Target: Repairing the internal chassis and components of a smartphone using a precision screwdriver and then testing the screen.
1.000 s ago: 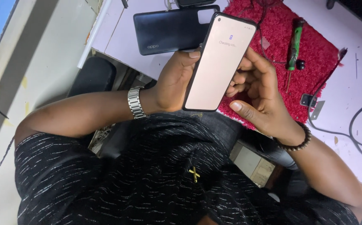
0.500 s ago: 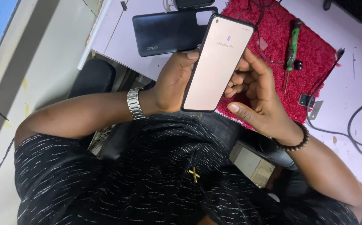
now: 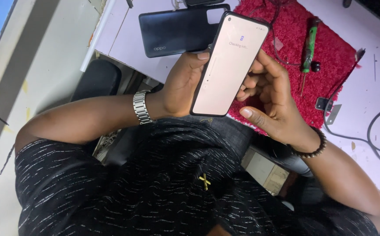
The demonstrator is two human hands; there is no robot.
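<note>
Pale lit screen on phone (image 3: pixel 230 65), held upright above lap, in front of counter (image 3: pixel 373 91) edge. Left hand (image 3: pixel 182 85) wraps phone's left edge, thumb on bezel near top. Right hand (image 3: pixel 270 98) cups right edge from behind, fingers curled, thumb free and pointing left below phone. Metal watch (image 3: pixel 142 108) on left wrist, bead bracelet (image 3: pixel 314 146) on right. On counter behind: black phone back (image 3: pixel 172 30), red mat (image 3: pixel 325 52), green screwdriver (image 3: pixel 308 43) lying on mat.
</note>
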